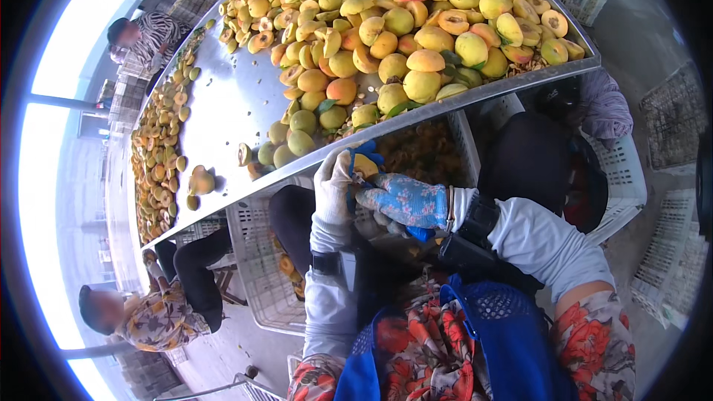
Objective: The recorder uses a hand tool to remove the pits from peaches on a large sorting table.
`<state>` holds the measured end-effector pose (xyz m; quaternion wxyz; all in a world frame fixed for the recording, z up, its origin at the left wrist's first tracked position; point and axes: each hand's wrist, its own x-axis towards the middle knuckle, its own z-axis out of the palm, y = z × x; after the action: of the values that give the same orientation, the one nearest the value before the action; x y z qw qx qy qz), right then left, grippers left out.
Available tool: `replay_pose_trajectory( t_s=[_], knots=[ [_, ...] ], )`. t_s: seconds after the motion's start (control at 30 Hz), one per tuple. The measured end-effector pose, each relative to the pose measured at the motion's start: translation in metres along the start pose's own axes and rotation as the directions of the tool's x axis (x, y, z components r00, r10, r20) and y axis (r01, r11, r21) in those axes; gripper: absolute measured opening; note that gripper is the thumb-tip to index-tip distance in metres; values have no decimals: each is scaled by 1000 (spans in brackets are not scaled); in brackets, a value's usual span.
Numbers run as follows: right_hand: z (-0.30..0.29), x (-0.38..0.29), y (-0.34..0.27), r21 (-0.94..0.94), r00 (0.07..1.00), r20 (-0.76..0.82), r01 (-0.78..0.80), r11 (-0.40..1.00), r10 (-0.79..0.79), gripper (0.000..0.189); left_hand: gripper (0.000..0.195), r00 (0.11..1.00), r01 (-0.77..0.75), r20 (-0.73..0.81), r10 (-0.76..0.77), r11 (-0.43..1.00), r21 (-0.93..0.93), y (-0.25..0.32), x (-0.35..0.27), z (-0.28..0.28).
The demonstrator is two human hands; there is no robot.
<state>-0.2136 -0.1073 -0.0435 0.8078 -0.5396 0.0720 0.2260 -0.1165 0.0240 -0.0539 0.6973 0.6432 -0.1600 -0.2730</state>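
Observation:
Just below the near edge of the metal table (267,178), my left hand (332,178) wears a white knit glove with blue on its fingers. It grips a yellow peach (365,167) whose pale cut side partly shows. My right hand (406,200), in a blue flowered glove, is curled against the peach with its fingertips touching it. Something blue (420,233) pokes out under the right palm; whether it is a tool handle or part of a glove I cannot tell. Whole and halved yellow peaches (423,75) are heaped on the table before me.
Under the table edge a crate (465,142) holds dark, blurred pieces. A white plastic crate (270,267) with fruit stands left of my legs, another crate (624,189) at right. Two people sit along the left side, one by more halved peaches (159,167). Stacked crates (671,245) stand far right.

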Motion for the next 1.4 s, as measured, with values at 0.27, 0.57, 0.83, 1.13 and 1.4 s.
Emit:
replay_pose_trajectory(
  t_s=[0.27, 0.57, 0.83, 1.13, 1.4],
  knots=[
    [-8, 3, 11, 640, 940, 339, -254, 726, 30, 24, 58, 971, -240, -46, 236, 966, -101, -6, -4, 19],
    [5, 0, 3, 296, 996, 70, -70, 953, 52, 26, 46, 957, -255, -164, 237, 962, -96, -12, -7, 22],
    [-6, 0, 0, 532, 941, 302, -300, 792, 154, 28, 55, 980, -197, -59, 188, 943, -270, -15, -6, 12],
    [-1, 3, 0, 435, 968, 183, -238, 869, 174, 26, 51, 982, -187, -65, 175, 923, -337, -18, -5, 10],
    [3, 9, 0, 546, 944, 303, -287, 787, 134, 27, 60, 976, -217, -67, 207, 926, -310, -15, -1, 6]
  ],
)
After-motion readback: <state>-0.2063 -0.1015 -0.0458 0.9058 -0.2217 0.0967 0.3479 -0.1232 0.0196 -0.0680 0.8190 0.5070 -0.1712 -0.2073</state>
